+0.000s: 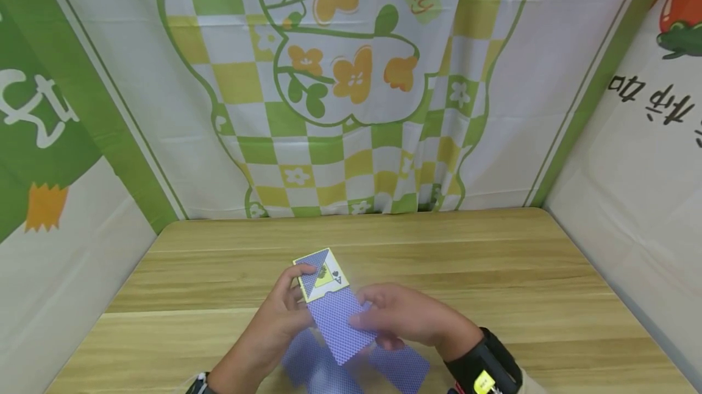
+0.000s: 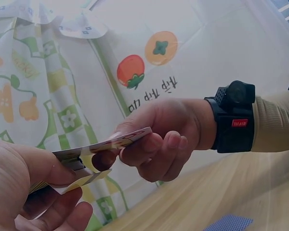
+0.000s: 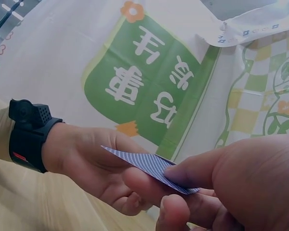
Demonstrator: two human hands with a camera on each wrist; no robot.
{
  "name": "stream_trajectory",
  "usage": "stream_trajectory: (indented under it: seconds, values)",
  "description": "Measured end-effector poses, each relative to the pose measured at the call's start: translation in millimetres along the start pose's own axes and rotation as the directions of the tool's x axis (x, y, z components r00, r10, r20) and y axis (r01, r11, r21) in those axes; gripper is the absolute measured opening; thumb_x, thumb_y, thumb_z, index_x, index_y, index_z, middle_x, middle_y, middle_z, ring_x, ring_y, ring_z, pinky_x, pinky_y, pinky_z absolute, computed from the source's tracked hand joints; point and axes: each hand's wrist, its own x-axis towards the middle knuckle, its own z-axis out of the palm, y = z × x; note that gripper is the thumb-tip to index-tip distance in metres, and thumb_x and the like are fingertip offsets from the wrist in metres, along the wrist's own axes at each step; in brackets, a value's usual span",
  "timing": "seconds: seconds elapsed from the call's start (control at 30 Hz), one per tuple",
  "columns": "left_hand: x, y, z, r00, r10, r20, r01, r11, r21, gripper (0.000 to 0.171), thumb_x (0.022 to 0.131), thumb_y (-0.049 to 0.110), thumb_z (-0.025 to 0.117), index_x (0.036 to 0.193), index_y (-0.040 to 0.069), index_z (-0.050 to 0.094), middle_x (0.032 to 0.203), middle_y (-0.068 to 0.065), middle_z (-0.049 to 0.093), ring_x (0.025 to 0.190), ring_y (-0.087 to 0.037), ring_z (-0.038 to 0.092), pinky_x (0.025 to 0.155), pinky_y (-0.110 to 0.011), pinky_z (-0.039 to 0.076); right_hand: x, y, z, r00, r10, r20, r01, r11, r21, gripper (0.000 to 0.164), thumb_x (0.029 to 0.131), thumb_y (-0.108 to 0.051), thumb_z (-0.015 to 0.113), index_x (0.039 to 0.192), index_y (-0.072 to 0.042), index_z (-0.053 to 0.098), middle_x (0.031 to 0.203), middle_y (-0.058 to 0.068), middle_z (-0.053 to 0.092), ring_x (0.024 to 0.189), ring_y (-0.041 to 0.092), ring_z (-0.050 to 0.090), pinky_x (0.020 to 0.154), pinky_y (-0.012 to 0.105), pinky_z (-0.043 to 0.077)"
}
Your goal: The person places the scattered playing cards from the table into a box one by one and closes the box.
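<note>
My left hand (image 1: 274, 324) holds a playing card box (image 1: 337, 279), printed blue, white and yellow with an ace on its face. A blue-backed playing card (image 1: 336, 324) extends from the near end of the box. My right hand (image 1: 406, 316) pinches this card between thumb and fingers near its outer end. In the left wrist view, the box's end flap (image 2: 89, 179) stands folded out below the card. The right wrist view shows the card (image 3: 147, 164) slightly bent under the right thumb. Whether it is one card or several stacked cannot be told.
More blue-backed cards (image 1: 306, 358) lie on the wooden table (image 1: 219, 272) below the hands, with another card (image 1: 404, 368) to their right. A patterned green and white curtain (image 1: 351, 162) hangs behind the table's far edge, and printed cloths flank both sides.
</note>
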Motion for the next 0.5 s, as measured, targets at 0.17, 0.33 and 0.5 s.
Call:
stream_trajectory:
  seconds: [0.17, 0.33, 0.5]
  values:
    - [0.9, -0.5, -0.2, 1.0, 0.014, -0.01, -0.014, 1.0, 0.001, 0.076, 0.077, -0.011, 0.065, 0.14, 0.014, 0.03, 0.121, -0.017, 0.055, 0.103, -0.028, 0.064, 0.086, -0.035, 0.054, 1.6, -0.1, 4.0, 1.0, -0.001, -0.029, 0.001, 1.0, 0.011, 0.025, 0.1, -0.028, 0.062, 0.111, -0.006, 0.063, 0.074, 0.006, 0.065, 0.051, 0.007, 0.049, 0.043, 0.023, 0.034]
    - [0.8, -0.8, 0.7, 1.0, 0.018, 0.005, -0.018, 0.999, 0.027, 0.076, 0.079, -0.01, 0.066, 0.141, 0.012, 0.029, 0.12, -0.018, 0.056, 0.106, -0.029, 0.065, 0.087, -0.034, 0.055, 2.8, -3.0, 9.8, 0.995, 0.012, -0.099, -0.009, 1.0, 0.027, 0.027, 0.1, -0.029, 0.062, 0.114, -0.005, 0.063, 0.074, 0.006, 0.065, 0.049, 0.008, 0.047, 0.043, 0.023, 0.033]
    - [-0.6, -0.3, 2.1, 1.0, 0.012, -0.005, -0.011, 1.0, 0.019, 0.077, 0.078, -0.011, 0.065, 0.142, 0.01, 0.027, 0.12, -0.018, 0.057, 0.105, -0.028, 0.065, 0.086, -0.033, 0.055, 5.0, -6.2, 16.2, 0.971, 0.067, -0.23, -0.071, 0.997, -0.013, 0.03, 0.096, -0.034, 0.068, 0.108, -0.008, 0.062, 0.061, 0.003, 0.059, 0.044, 0.009, 0.046, 0.038, 0.022, 0.032]
